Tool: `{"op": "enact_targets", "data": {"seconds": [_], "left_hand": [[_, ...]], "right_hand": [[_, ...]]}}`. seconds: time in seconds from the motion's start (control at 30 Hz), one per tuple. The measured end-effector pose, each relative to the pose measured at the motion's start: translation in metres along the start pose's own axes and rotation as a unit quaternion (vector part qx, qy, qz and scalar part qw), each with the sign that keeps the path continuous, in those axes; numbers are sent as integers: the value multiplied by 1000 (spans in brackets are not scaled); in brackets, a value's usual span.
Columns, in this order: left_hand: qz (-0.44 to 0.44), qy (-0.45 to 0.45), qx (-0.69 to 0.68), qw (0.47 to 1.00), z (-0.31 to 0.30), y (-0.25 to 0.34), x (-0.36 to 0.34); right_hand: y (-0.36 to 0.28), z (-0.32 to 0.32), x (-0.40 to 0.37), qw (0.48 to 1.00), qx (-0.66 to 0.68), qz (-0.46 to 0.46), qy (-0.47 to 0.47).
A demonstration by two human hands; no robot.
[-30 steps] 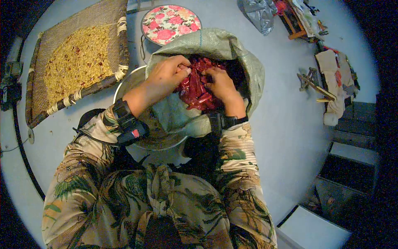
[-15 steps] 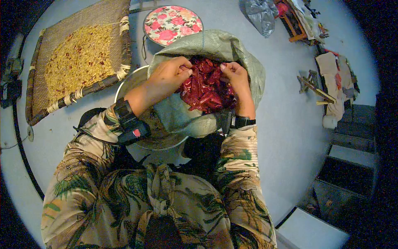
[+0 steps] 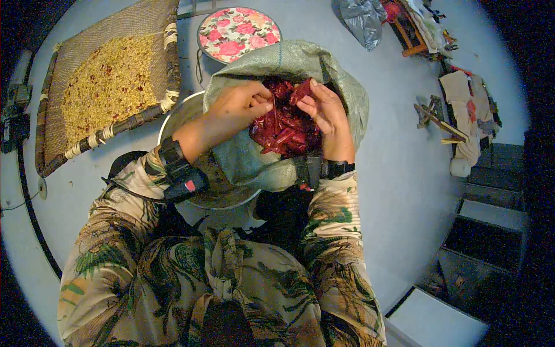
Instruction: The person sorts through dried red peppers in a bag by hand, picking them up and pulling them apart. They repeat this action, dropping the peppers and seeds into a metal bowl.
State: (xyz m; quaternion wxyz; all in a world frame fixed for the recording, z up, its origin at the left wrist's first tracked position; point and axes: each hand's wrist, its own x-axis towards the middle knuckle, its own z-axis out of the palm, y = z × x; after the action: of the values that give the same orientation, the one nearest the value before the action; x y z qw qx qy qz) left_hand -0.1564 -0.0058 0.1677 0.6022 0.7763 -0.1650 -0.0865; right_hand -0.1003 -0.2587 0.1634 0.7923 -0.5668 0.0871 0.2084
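Note:
A pale green woven sack (image 3: 347,87) stands with its mouth open, its lower part inside a round metal basin (image 3: 173,118). Dark red dried chilies (image 3: 283,132) fill the opening. Over the right side of the pile, my right hand (image 3: 328,113) pinches a red dried chili (image 3: 302,91) between thumb and fingers. My left hand (image 3: 243,104) is at the left side of the pile, its thumb and fingertips pressed together beside the chilies. Whatever those left fingertips hold is too small to make out.
A framed mesh tray (image 3: 107,132) with yellow seeds (image 3: 110,81) lies at the left. Behind the sack is a round floral-topped stool (image 3: 239,34). A grey plastic bag (image 3: 361,23) lies at the top right, and dark steps (image 3: 491,220) are at the right.
My right hand has lifted a red chili slightly above the pile and turned, its fingers more spread. My left hand has shifted slightly right.

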Motion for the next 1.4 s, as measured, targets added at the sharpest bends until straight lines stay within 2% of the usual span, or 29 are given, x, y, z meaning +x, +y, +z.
{"op": "enact_targets", "data": {"seconds": [0.1, 0.2, 0.4, 0.5, 0.73, 0.83, 0.97, 1.2, 1.4], "left_hand": [[0, -6, 13, 1000, 2, 4, -1], [29, 33, -33, 998, 11, 4, -2], [13, 6, -26, 1000, 7, 10, -3], [47, 45, -29, 997, 8, 10, -4], [16, 78, -49, 996, 9, 8, -5], [-3, 97, -52, 994, 6, 8, -5], [16, 111, -47, 993, 2, 3, -2], [-2, 95, -32, 995, 2, 1, -3], [23, 106, -33, 994, 3, -2, -1]], "right_hand": [[4, 8, 0, 1000, 11, 14, 18], [4, 17, -4, 999, 26, 15, -10], [15, 30, -3, 996, 72, 36, -37], [19, 37, -1, 996, 46, 57, -41], [18, 60, -15, 983, -171, 26, 59], [33, 53, -3, 912, -340, -184, 137], [13, 77, -29, 957, -257, -131, 42], [15, 85, -36, 960, -245, -136, 8], [19, 80, -35, 952, -270, -145, 3]]}}
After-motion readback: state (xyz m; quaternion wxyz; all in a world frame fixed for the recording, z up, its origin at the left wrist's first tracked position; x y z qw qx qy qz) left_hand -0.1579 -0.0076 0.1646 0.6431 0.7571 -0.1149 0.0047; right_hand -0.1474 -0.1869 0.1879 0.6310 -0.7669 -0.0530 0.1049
